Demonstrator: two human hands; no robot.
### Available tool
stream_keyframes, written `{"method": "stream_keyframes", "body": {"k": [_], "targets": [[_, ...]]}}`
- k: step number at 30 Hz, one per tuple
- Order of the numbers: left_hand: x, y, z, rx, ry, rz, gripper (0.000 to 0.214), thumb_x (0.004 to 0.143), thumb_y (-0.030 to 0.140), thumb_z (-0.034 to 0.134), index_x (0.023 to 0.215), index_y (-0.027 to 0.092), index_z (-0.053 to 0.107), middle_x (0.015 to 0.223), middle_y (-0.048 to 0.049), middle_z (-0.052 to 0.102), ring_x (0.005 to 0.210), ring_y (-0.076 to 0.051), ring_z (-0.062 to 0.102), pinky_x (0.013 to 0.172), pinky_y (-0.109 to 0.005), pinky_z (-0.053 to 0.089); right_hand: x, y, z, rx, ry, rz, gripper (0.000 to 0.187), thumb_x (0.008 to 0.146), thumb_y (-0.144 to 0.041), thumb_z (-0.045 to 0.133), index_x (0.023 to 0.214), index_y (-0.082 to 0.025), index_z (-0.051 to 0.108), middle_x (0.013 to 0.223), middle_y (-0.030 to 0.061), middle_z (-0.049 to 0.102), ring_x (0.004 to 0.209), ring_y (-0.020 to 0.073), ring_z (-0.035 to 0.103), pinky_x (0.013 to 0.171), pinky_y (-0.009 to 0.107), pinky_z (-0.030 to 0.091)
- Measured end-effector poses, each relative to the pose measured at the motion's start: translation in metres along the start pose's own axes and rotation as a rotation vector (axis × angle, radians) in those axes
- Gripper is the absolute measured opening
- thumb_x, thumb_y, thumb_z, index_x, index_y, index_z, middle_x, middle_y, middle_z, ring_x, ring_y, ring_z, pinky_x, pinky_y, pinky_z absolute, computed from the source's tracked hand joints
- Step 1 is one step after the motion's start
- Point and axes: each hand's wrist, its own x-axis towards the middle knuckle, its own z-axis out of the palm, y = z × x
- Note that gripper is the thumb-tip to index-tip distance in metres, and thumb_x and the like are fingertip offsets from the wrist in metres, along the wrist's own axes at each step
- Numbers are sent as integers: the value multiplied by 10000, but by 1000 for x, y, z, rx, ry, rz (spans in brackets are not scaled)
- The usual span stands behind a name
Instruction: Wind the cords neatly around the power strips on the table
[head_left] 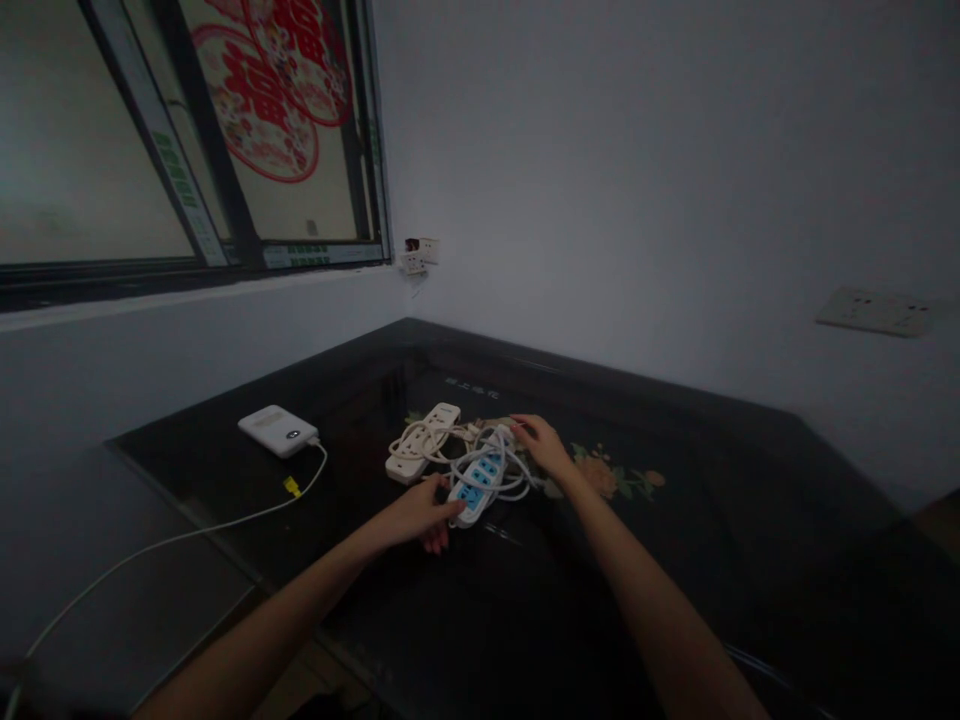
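Observation:
A white power strip with blue socket faces (471, 494) lies tilted over the dark table, its white cord (517, 490) looped loosely around it. My left hand (421, 515) grips its near end, with the thumb on top and the fingers beneath. At the far end, my right hand (544, 447) has its fingers closed by the strip and the cord loops; the exact contact is too small to make out. Just left of these, an all-white power strip (405, 466) rests on the table with its own cord (420, 440) coiled over it.
On the table's left side lies a white box-like device (277, 430), with a white cable (225, 522) running off the edge. The cable carries a yellow tag (292, 487). The dark glossy tabletop (720, 540) bears a flower print. Wall sockets (874, 310) are at the right and in the corner.

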Motion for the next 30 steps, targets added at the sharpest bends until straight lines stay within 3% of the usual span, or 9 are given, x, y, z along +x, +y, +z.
{"method": "stream_keyframes", "body": {"k": [2,5,9,12,16,19,23,30], "targets": [[-3,3,-9,211,96,30,546,738,637,571,1004,186,416,551,6,617,432,-161,562,437,-234,380,-14,-7,-12,-57,78,-6,352,881,-401,488,1070,-157,657,1118,128,643,1067,246,562,964,424,407],[-2,15,-21,550,338,174,458,792,627,498,887,179,519,700,-27,630,611,-187,591,536,-269,397,-48,-19,-21,-142,98,-22,326,875,-398,509,1074,-181,650,1096,118,641,1063,263,554,969,462,396],[14,39,-11,715,544,486,323,890,465,450,937,168,569,909,-75,634,869,-230,598,767,-352,465,-87,-33,-2,-255,43,-42,431,842,-403,580,1232,-219,572,1252,119,575,1205,294,472,1039,518,329],[30,47,10,864,520,681,366,871,381,522,1180,186,552,1277,-120,537,1206,-282,472,1018,-438,368,-95,-34,17,-454,11,-32,564,856,-474,547,1352,-220,458,1364,150,492,1301,337,384,1072,648,163],[41,36,26,959,376,652,501,915,402,445,1376,208,414,1465,-110,387,1325,-273,386,1080,-437,331,-86,-17,23,-385,-49,-126,576,896,-482,479,1414,-257,366,1410,135,459,1332,296,371,1096,642,41],[42,26,24,965,359,610,562,902,431,453,1416,219,364,1507,-95,328,1324,-274,398,1078,-421,350,-73,-1,18,-241,-59,-205,500,946,-459,374,1412,-279,364,1401,96,478,1327,244,387,1124,562,118],[44,18,21,993,387,612,581,890,389,463,1427,202,345,1530,-103,278,1351,-290,358,1102,-439,313,-54,7,24,-161,8,-219,515,971,-458,270,1407,-203,370,1398,121,470,1326,218,376,1109,450,256],[53,10,23,917,432,603,709,883,381,453,1468,113,157,1479,-179,355,1360,-272,356,1109,-459,295,-39,7,41,-103,74,-221,485,948,-461,363,1353,-207,444,1354,115,510,1290,239,407,1098,461,262]]}}
